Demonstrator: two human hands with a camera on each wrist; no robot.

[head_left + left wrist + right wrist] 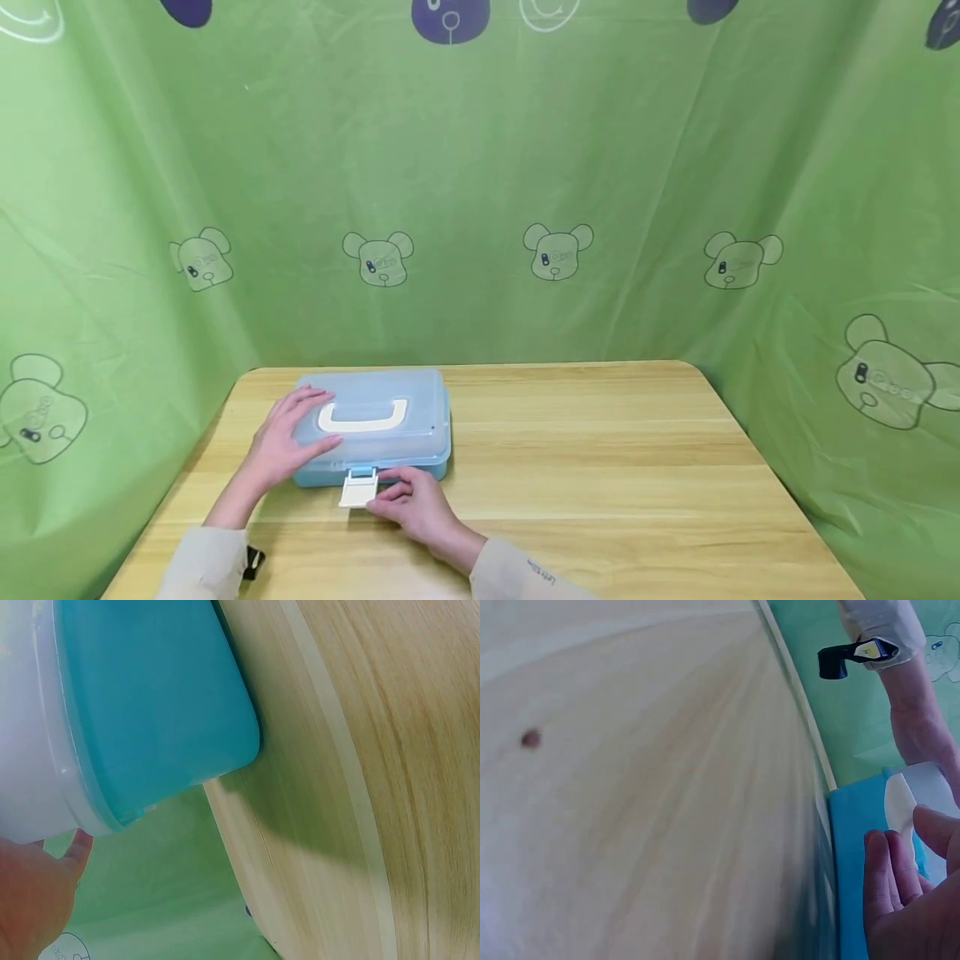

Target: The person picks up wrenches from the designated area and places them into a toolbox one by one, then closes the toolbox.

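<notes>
A storage box point(431, 421) with a blue base and a translucent lid stands at the table's left. Its white carry handle point(366, 425) lies folded on the lid. My left hand point(283, 437) rests on the lid's left side, fingers spread and thumb near the front edge. In the left wrist view, part of that hand point(34, 900) shows beside the blue base point(150, 705). At the box's front, the white latch point(358, 490) sticks out from the rim. My right hand point(420, 504) pinches the latch's right side, thumb at its outer edge. The right wrist view shows this latch point(898, 804) beside the thumb.
The wooden table point(600, 467) extends to the right of the box. A green curtain point(480, 167) with bear prints encloses the back and both sides. A black strap point(254, 562) sits at the left sleeve.
</notes>
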